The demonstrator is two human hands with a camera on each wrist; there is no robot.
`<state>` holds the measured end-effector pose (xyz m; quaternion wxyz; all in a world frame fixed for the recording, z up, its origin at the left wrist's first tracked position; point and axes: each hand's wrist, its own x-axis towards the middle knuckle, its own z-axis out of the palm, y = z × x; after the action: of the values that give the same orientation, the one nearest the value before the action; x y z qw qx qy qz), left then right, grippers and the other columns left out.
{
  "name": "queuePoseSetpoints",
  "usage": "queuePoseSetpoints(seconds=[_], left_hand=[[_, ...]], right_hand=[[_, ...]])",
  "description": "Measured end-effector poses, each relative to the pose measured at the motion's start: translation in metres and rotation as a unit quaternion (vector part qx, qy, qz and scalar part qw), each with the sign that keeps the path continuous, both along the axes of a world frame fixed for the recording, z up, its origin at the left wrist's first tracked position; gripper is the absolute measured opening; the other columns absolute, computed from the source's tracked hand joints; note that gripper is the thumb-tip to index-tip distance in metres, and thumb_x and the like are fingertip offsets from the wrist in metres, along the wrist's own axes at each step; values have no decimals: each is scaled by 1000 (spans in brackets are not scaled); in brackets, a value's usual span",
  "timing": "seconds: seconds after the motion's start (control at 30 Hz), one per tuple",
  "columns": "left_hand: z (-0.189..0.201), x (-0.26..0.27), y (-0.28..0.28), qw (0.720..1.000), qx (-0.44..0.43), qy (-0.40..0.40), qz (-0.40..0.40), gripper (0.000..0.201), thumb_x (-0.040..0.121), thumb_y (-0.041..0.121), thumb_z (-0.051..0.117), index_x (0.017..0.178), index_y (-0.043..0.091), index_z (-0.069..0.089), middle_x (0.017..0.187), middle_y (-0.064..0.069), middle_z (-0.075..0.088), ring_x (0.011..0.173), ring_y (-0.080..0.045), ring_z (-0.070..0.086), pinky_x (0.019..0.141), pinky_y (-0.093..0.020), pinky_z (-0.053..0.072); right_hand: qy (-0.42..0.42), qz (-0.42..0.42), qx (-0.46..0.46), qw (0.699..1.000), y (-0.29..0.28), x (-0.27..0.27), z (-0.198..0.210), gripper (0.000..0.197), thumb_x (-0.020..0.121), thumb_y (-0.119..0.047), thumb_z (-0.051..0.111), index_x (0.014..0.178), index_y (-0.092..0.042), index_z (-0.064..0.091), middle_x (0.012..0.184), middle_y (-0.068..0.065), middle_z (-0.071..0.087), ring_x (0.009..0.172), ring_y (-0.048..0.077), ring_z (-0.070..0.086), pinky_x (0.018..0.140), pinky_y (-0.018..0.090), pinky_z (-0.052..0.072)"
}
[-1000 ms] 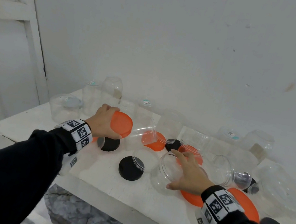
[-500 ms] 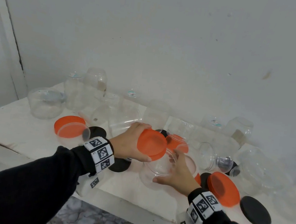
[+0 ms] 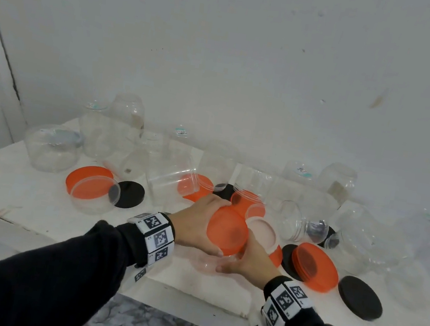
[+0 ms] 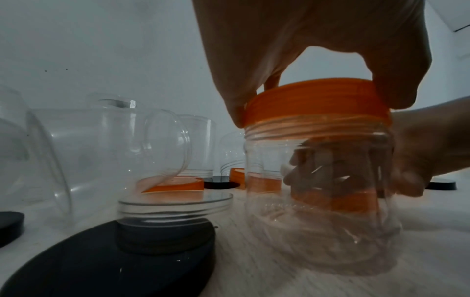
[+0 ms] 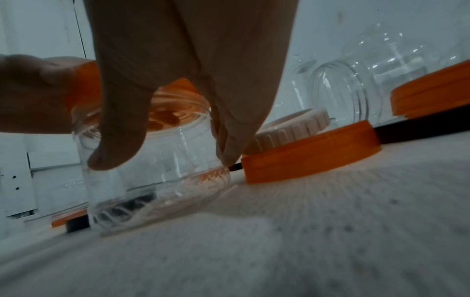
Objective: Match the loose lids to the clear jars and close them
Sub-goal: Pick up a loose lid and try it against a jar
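A small clear jar [image 4: 320,180] stands upright on the white table [image 3: 21,198] near its front edge. My left hand [image 3: 196,224] grips an orange lid [image 3: 227,230] by its rim and holds it on the jar's threaded mouth. In the left wrist view the orange lid [image 4: 315,102] sits on the neck with threads still showing beneath it. My right hand [image 3: 246,259] wraps the jar's body [image 5: 157,164] from the right, thumb in front and fingers behind.
Several clear jars [image 3: 112,130] stand or lie along the wall. Loose orange lids [image 3: 88,180] and black lids [image 3: 359,297] lie scattered; a white lid [image 3: 262,232] rests on an orange one just right of the held jar. The table's front edge [image 3: 188,298] is close below my wrists.
My left hand carried the orange lid from the back left over to the jar and set it on the mouth. The right hand kept hold of the jar.
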<state>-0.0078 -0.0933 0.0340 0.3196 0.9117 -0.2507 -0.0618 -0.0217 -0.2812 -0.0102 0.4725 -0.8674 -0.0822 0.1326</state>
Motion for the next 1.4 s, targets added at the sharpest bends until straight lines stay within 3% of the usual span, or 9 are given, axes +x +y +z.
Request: queuePoseSetpoints(seconds=[0.27,0.53,0.7,0.77,1.0,1.17,1.23,1.33,1.4], left_hand=[[-8,-2,6,999,-22,30,18,105,65,35,83,145,21,17,145,4,21,129,-9,27,105,-25,29],[-28,3,16,989,-87,115,17,132,55,24,90,144,29,-7,138,6,19,128,-11,30,104,-26,32],[-32,10,21,980,-101,169,26,114,61,15,87,142,24,8,134,1,31,124,-16,38,95,-21,35],[-31,15,21,978,-103,182,18,111,57,17,88,141,20,15,134,2,35,124,-15,40,95,-21,36],[-41,23,25,973,-116,201,1,94,64,13,85,138,23,29,128,11,46,119,-6,44,98,-19,35],[-49,23,28,973,-124,194,16,104,51,34,89,139,23,33,132,8,49,123,-11,46,105,-30,37],[-49,23,28,973,-130,192,13,109,45,41,87,139,23,33,131,9,50,123,-9,46,104,-27,38],[-49,24,28,971,-145,190,3,99,53,26,89,134,28,33,127,12,49,120,-7,46,98,-17,38],[-49,24,29,972,-146,187,-2,100,48,34,88,131,36,31,126,15,49,120,-6,46,100,-21,39]], right_hand=[[-9,-1,-25,1000,4,-5,7,89,58,-17,88,126,-23,30,117,-8,47,105,9,48,73,10,40],[10,25,-67,997,5,-6,38,113,63,-17,86,145,-16,10,137,1,32,123,16,38,103,28,36],[-65,117,-211,968,16,1,80,107,68,-33,82,147,-18,12,150,2,21,135,19,28,107,28,30],[-63,153,-282,945,26,4,89,102,72,-38,78,148,-19,12,151,3,20,135,21,30,109,35,32],[-70,199,-421,882,47,19,102,100,72,-45,75,148,-25,12,140,8,33,122,25,44,88,29,40],[-58,240,-470,848,51,21,102,102,72,-48,74,148,-32,7,143,6,27,122,28,44,94,37,45],[-66,242,-473,845,52,21,99,100,71,-44,75,147,-35,10,139,5,28,117,27,47,89,36,48],[-75,257,-458,848,52,23,99,98,69,-32,78,144,-37,16,135,1,29,113,23,46,82,32,48],[-69,274,-441,852,51,25,100,98,67,-23,78,144,-38,19,137,-2,26,113,21,46,77,29,46]])
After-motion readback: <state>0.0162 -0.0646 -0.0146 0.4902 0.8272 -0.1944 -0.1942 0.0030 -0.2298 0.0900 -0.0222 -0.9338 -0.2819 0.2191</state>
